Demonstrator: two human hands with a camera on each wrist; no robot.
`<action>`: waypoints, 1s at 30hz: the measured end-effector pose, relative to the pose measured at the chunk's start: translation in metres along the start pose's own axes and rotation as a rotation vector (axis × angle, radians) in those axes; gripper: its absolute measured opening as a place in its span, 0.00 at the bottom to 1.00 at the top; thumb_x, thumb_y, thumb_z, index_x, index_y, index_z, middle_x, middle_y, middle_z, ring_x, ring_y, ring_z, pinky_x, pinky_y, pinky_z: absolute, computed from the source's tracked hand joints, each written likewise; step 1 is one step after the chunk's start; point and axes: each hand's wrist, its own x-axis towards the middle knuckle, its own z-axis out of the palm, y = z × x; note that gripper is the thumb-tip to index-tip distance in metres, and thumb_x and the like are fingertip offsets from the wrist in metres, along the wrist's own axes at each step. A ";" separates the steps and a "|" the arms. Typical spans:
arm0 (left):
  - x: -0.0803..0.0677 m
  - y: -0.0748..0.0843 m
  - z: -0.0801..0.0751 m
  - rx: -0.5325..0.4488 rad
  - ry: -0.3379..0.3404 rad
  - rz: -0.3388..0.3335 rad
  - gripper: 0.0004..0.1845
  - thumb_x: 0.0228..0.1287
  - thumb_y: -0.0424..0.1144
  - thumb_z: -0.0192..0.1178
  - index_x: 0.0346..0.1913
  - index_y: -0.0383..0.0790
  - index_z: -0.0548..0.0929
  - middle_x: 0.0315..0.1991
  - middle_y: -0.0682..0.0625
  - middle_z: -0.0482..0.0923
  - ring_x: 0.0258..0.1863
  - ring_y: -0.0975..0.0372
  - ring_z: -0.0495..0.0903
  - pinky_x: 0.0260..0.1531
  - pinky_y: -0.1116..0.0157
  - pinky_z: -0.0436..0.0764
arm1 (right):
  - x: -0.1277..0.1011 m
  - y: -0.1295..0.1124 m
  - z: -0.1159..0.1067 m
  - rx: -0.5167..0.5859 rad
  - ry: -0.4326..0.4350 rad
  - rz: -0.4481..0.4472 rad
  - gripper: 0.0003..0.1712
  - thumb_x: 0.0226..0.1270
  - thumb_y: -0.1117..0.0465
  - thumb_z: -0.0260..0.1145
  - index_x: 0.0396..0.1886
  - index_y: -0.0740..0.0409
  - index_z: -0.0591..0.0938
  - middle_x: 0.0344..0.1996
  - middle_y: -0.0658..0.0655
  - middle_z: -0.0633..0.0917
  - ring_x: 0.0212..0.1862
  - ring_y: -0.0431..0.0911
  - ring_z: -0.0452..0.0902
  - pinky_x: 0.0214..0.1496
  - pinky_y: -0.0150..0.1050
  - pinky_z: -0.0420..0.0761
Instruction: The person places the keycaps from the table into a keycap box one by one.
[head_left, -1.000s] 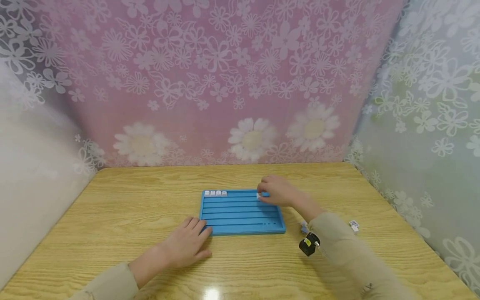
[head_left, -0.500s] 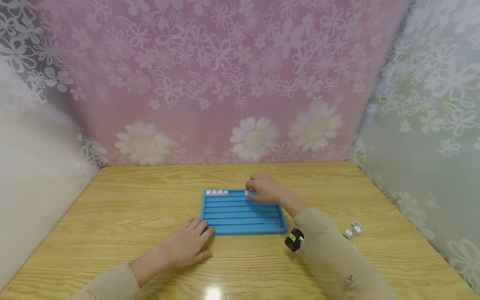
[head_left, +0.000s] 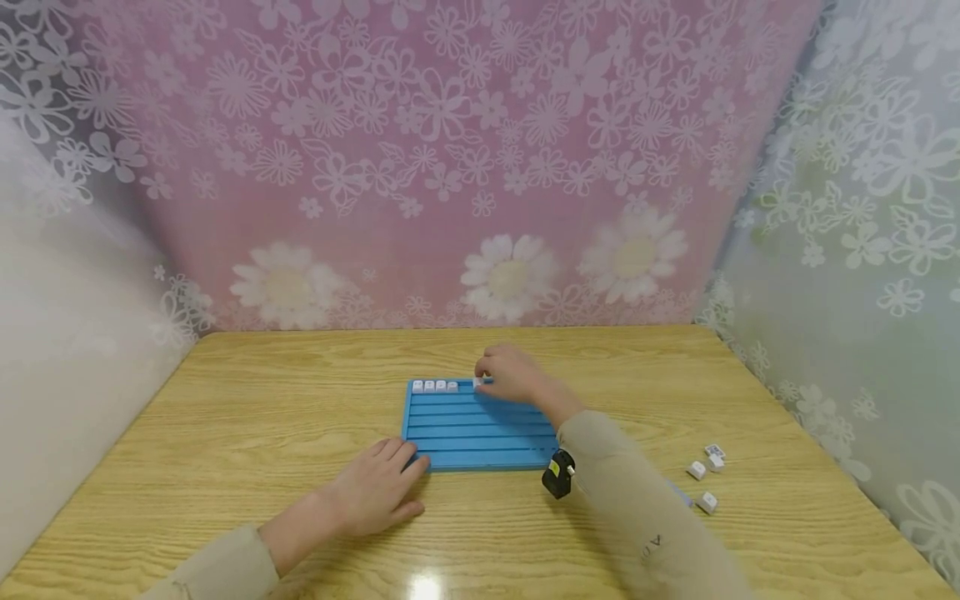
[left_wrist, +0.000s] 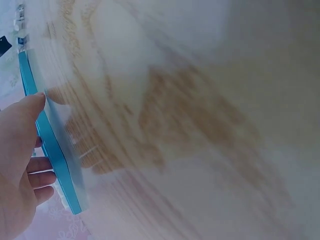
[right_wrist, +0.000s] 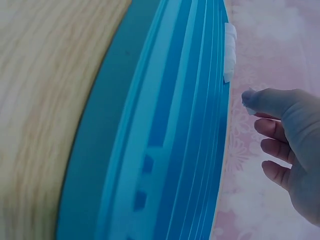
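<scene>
While the wooden worktop (head_left: 225, 433) takes up most of the head view, the thing to look at is the blue slotted tray (head_left: 480, 429) sitting flat near its middle, long side facing the person. Both forearms come in from the bottom edge in beige sleeves. The right arm reaches diagonally across the tray's near right corner, with a small black and yellow device (head_left: 558, 475) strapped at the wrist, so the right hand (head_left: 510, 375) ends up over the tray's far edge. Its grip is clenched on a small white tile (head_left: 477, 382), pinched at the fingertips right at the farthest slot; the right wrist view shows the same tile (right_wrist: 248, 106) at the tip of the fingers, just off the tray's far rail. The left hand (head_left: 375, 492) lies palm down on the worktop, grip released, fingers straight, fingertips touching the tray's near left corner. Four white tiles (head_left: 434, 386) sit in a row at the left end of the farthest slot, near the pinched one. Three more loose tiles (head_left: 707, 475) lie on the worktop, well off to the right
</scene>
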 end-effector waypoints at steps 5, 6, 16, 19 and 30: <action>0.000 -0.001 0.001 0.006 0.009 -0.003 0.30 0.66 0.59 0.48 0.60 0.38 0.70 0.52 0.44 0.69 0.54 0.54 0.68 0.55 0.57 0.70 | 0.008 -0.004 0.001 0.013 -0.029 0.049 0.12 0.61 0.52 0.65 0.40 0.53 0.84 0.37 0.50 0.79 0.43 0.45 0.73 0.48 0.41 0.73; 0.000 -0.001 0.001 0.007 0.009 -0.002 0.30 0.66 0.59 0.48 0.60 0.38 0.70 0.52 0.44 0.69 0.54 0.54 0.68 0.55 0.57 0.70 | 0.009 -0.005 0.001 0.021 -0.035 0.056 0.12 0.61 0.52 0.65 0.40 0.53 0.84 0.37 0.50 0.79 0.43 0.45 0.73 0.48 0.41 0.73; 0.000 -0.001 0.001 -0.004 0.008 -0.003 0.30 0.66 0.58 0.48 0.60 0.39 0.69 0.53 0.44 0.69 0.55 0.54 0.68 0.56 0.57 0.69 | 0.017 -0.011 0.006 -0.019 -0.059 0.088 0.11 0.61 0.52 0.66 0.39 0.52 0.85 0.37 0.50 0.79 0.42 0.45 0.71 0.45 0.40 0.74; 0.000 -0.001 0.001 -0.004 0.004 -0.003 0.30 0.66 0.58 0.48 0.61 0.39 0.69 0.53 0.45 0.69 0.55 0.54 0.68 0.56 0.57 0.69 | 0.019 -0.012 0.008 -0.022 -0.064 0.097 0.11 0.61 0.53 0.66 0.39 0.52 0.85 0.37 0.50 0.78 0.42 0.46 0.70 0.45 0.40 0.73; -0.002 0.001 0.001 -0.004 0.007 -0.006 0.30 0.66 0.58 0.48 0.60 0.39 0.69 0.52 0.45 0.69 0.54 0.55 0.68 0.57 0.58 0.69 | 0.021 -0.015 0.013 -0.040 -0.071 0.105 0.08 0.61 0.54 0.66 0.38 0.51 0.84 0.34 0.50 0.76 0.40 0.46 0.68 0.42 0.41 0.73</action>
